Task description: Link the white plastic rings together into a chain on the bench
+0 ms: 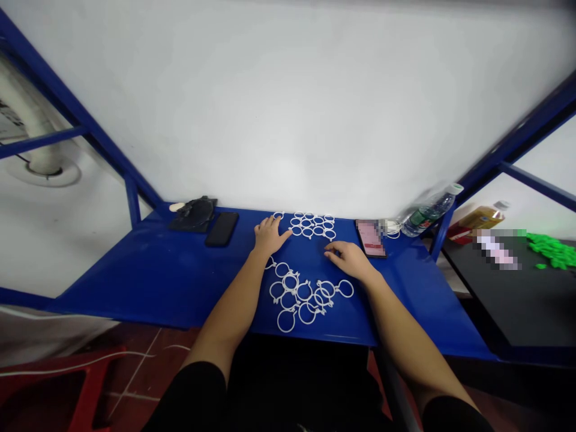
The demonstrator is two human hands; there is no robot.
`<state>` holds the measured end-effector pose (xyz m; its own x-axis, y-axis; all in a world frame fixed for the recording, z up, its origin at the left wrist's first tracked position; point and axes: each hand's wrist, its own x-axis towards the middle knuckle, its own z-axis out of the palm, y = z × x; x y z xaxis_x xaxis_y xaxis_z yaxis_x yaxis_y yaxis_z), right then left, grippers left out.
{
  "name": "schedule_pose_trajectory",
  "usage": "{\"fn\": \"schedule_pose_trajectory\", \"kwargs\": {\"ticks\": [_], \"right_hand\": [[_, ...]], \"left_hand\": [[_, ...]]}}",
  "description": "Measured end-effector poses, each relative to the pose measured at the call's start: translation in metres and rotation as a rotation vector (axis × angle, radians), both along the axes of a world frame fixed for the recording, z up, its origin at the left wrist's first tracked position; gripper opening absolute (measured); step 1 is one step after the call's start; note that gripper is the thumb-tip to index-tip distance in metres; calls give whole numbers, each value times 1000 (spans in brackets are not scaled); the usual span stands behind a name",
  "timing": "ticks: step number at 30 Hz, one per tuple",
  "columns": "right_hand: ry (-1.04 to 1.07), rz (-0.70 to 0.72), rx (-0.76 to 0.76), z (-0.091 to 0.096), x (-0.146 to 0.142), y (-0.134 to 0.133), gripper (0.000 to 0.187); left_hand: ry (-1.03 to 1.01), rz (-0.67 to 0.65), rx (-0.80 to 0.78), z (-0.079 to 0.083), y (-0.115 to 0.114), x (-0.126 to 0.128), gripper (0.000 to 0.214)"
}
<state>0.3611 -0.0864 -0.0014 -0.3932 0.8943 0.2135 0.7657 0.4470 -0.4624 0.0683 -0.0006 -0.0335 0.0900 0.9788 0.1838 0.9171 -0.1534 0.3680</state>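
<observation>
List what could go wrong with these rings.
1. The near rings lie close to the table's front edge; a sweep of the right hand could knock them off.
2. The left hand touches the far rings, which look joined; tugging one may drag the rest.
3. The bottle lies by the lit phone; it might roll onto it.

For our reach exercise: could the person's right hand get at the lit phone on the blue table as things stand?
Probably yes: the right hand rests just left of the phone, with only bare blue table between them.
</observation>
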Motion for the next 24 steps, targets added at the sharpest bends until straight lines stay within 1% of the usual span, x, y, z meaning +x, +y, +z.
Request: {"fn": "schedule_pose_trajectory", "kwargs": {"ticks": [2, 4, 6, 7, 9, 11, 12, 15, 18, 19, 21, 22, 24], "right_hand": [[-5, 5, -6, 1, -1, -1, 17], [-9, 12, -12, 1, -3, -1, 17], [-6, 12, -22, 1, -3, -1, 17], [2, 10, -32, 1, -3, -1, 18], [27, 16, -74, 2, 0, -1, 18], [45, 36, -151, 5, 4, -3, 20], [44, 46, -196, 7, 6, -4, 22], [2, 59, -301, 14, 14, -10, 29], [-39, 63, -353, 21, 21, -14, 29], [-49, 66, -373, 22, 23, -15, 29], [-73, 65, -420, 22, 24, -16, 27], [-88, 60, -439, 22, 24, -16, 26], [-121, 52, -453, 20, 21, -14, 18]], "left_hand": [[-8, -30, -40, -3, 3, 3, 75], [-19, -135, -69, -5, 4, 5, 74], [-42, -225, -56, -5, 3, 7, 73], [-59, -238, -36, -4, 3, 7, 72], [-87, -206, 12, 2, -1, 7, 68], [-82, -178, 32, 11, -6, 5, 59], [-66, -184, 24, 17, -10, 3, 54], [18, -231, -87, 35, -22, -9, 46], [128, -184, -278, 49, -32, -28, 58], [146, -170, -336, 51, -33, -34, 62], [177, -159, -443, 53, -33, -42, 64], [189, -159, -484, 53, -32, -44, 62], [204, -163, -530, 51, -29, -44, 50]]}}
